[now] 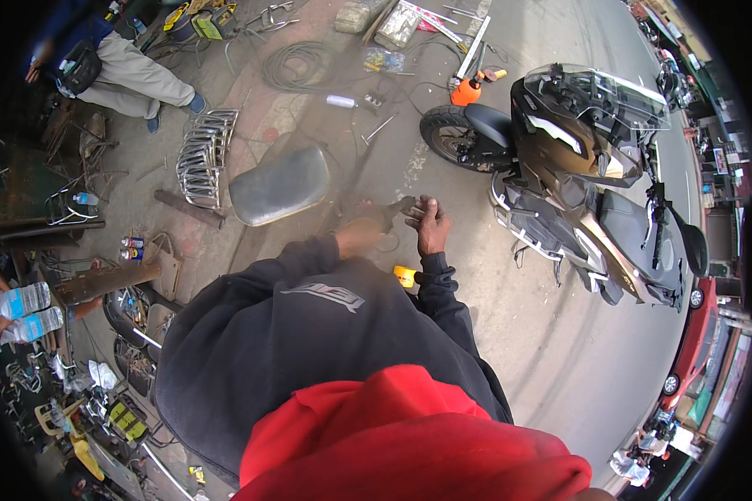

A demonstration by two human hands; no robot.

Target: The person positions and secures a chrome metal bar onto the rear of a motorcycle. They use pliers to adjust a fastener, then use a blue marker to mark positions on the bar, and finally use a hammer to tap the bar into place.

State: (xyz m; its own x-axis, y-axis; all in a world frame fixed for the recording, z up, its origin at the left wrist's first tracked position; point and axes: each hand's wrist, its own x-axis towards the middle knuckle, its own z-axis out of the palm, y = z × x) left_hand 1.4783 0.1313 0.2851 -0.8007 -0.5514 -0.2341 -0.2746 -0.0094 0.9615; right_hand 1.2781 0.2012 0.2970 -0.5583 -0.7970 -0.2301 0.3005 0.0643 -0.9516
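Observation:
In front of my chest, both hands are raised close together. My left hand (364, 233) is smeared by motion, closed around one end of a dark, blurred object (398, 209) whose kind I cannot make out. My right hand (431, 227) has its fingers bent and pressed together at the other end of that object; what they pinch is too small to name. Below my right wrist, partly hidden by the sleeve, shows a yellow thing (404, 275). Just left of my hands lies a dark padded seat (281, 187).
A brown and black motorcycle (593, 209) stands to my right, an orange spray bottle (466, 90) near its wheel. Chrome racks (205, 157), a metal bar (189, 209) and coiled cable (295, 67) lie leftward and ahead. A person (129, 71) stands at the upper left.

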